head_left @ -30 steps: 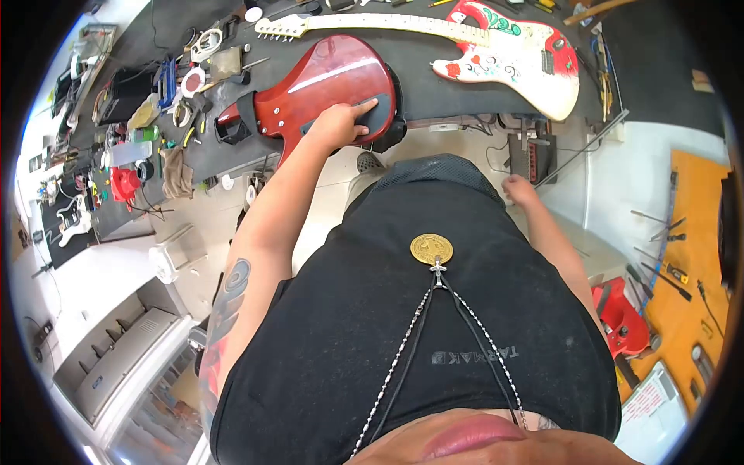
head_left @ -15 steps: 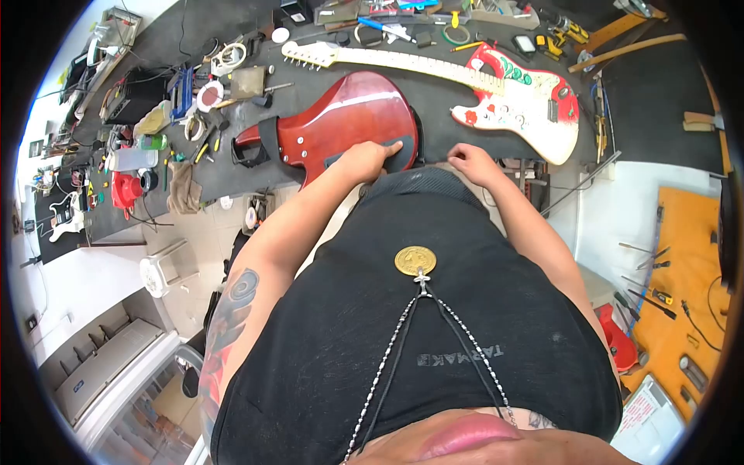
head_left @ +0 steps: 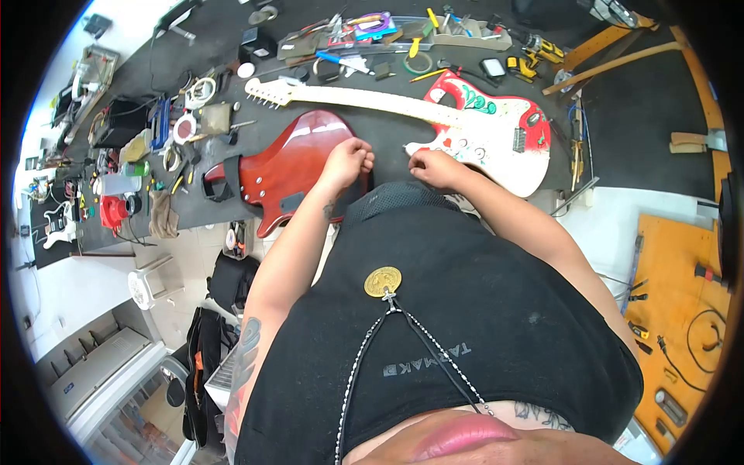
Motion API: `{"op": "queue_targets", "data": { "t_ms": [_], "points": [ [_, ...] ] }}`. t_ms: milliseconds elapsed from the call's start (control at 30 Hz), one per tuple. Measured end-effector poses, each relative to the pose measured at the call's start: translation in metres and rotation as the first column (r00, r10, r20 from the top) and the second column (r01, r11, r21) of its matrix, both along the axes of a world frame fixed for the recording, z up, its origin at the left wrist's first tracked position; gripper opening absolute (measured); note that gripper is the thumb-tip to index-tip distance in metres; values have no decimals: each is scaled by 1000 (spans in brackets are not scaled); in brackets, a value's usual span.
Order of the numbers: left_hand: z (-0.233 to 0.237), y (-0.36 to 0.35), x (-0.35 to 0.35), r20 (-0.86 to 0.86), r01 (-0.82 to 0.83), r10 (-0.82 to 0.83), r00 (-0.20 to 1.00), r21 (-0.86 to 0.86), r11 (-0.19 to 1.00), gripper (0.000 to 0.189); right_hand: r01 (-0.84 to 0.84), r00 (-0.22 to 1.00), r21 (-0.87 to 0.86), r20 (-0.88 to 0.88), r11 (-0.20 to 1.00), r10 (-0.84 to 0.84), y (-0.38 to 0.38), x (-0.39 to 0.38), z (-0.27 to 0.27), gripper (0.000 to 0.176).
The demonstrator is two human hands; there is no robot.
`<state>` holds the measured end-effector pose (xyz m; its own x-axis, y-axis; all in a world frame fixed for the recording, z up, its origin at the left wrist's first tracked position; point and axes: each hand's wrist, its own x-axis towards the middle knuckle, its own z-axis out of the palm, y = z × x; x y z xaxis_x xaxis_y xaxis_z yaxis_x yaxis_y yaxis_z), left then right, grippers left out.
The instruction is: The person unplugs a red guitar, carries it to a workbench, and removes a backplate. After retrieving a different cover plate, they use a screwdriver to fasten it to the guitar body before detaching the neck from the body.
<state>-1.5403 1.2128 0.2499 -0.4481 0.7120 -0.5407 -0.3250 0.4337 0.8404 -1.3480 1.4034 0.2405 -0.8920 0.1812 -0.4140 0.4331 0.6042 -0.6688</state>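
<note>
A glossy red guitar body (head_left: 298, 159) lies back side up on the dark workbench, with a dark cover plate near its front edge. My left hand (head_left: 349, 161) is over its right end, fingers curled in and nothing showing in them. To the right, my right hand (head_left: 435, 169) overlaps the lower horn of a white and red painted electric guitar (head_left: 492, 147), its thumb and fingers bent together. Whatever those fingers hold, if anything, is hidden. The painted guitar lies face up, its pale maple neck (head_left: 356, 98) reaching left behind the red body.
A black strap (head_left: 231, 177) is around the red guitar's narrow end. Tape rolls, bottles and a red tool (head_left: 114, 211) crowd the left side. Behind the guitars lie a tool tray (head_left: 465, 40) and a yellow drill (head_left: 545, 50). A white stool (head_left: 143, 288) stands lower left.
My left hand has lifted from lying flat on the red guitar, its fingers now curled. My right hand has come onto the painted guitar's horn. The whole view has shifted.
</note>
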Motion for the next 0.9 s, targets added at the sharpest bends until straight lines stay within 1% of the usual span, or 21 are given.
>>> {"op": "queue_targets", "data": {
  "t_ms": [67, 100, 133, 167, 200, 233, 333, 400, 433, 500, 533, 600, 633, 667, 700, 733, 767, 800, 833, 867, 900],
  "points": [
    [4, 49, 6, -250, 121, -143, 958, -99, 988, 17, 39, 999, -1, -20, 999, -39, 19, 17, 4, 21],
    [-8, 69, 6, -564, 245, -298, 770, -171, 955, 17, 35, 998, 20, -44, 999, -34, 29, 26, 6, 20],
    [-27, 85, 5, -789, 335, -405, 462, -268, 903, 18, 37, 998, 39, -61, 999, -35, 37, 38, 10, 20],
    [-46, 100, 4, -825, 391, -426, 373, -276, 878, 16, 81, 991, -6, -102, 997, -81, 44, 51, 17, 20],
    [-45, 111, 10, -814, 404, -508, 283, -379, 833, 19, 117, 989, -6, -87, 993, -117, 50, 69, 14, 20],
    [-57, 117, 14, -829, 423, -524, 195, -412, 808, 17, 159, 984, -10, -76, 987, -159, 55, 84, 13, 20],
    [-58, 133, 18, -790, 403, -611, -52, -577, 711, 13, 194, 975, 43, -115, 980, -188, 78, 116, 21, 19],
    [-61, 135, 17, -776, 408, -622, -108, -605, 684, 12, 391, 910, -19, -145, 920, -389, 92, 144, 19, 19],
    [-60, 134, 18, -776, 407, -621, -108, -605, 684, 12, 391, 910, -19, -146, 920, -389, 105, 159, 8, 19],
    [-57, 129, 18, -785, 426, -600, -154, -601, 676, 11, 578, 793, -74, -186, 813, -580, 137, 182, -17, 19],
    [-55, 128, 19, -781, 417, -605, -153, -606, 677, 11, 660, 737, -122, -90, 742, -670, 153, 185, -14, 18],
    [-51, 128, 21, -769, 427, -609, -195, -625, 653, 10, 724, 658, -134, -159, 677, -736, 193, 183, -21, 18],
    [-51, 128, 22, -766, 418, -613, -192, -629, 655, 10, 767, 605, -171, -128, 619, -786, 219, 180, -33, 18],
    [-51, 128, 23, -778, 405, -595, -202, -620, 672, 11, 759, 584, -145, -280, 635, -762, 242, 174, -46, 17],
    [-54, 125, 25, -788, 392, -579, -209, -610, 688, 13, 841, 526, -54, -155, 538, -836, 239, 150, 4, 16],
    [-56, 120, 26, -784, 379, -588, -198, -615, 692, 13, 793, 505, -236, -260, 561, -823, 278, 146, -37, 17],
    [-59, 115, 27, -836, 370, -511, -199, -547, 751, 13, 796, 473, -326, -189, 510, -860, 287, 131, -18, 20],
    [-61, 109, 29, -879, 358, -431, -202, -476, 803, 14, 826, 458, -292, -153, 483, -876, 302, 117, -13, 22],
    [-54, 105, 30, -865, 351, -480, -146, -499, 792, 12, 820, 465, -252, -233, 515, -854, 319, 104, -18, 24],
    [-53, 99, 31, -863, 326, -486, -142, -504, 800, 12, 811, 470, -213, -316, 545, -824, 337, 93, -24, 27],
    [-51, 94, 31, -864, 300, -491, -114, -501, 812, 10, 828, 478, -135, -336, 544, -812, 357, 85, -33, 32]
  ]
}}
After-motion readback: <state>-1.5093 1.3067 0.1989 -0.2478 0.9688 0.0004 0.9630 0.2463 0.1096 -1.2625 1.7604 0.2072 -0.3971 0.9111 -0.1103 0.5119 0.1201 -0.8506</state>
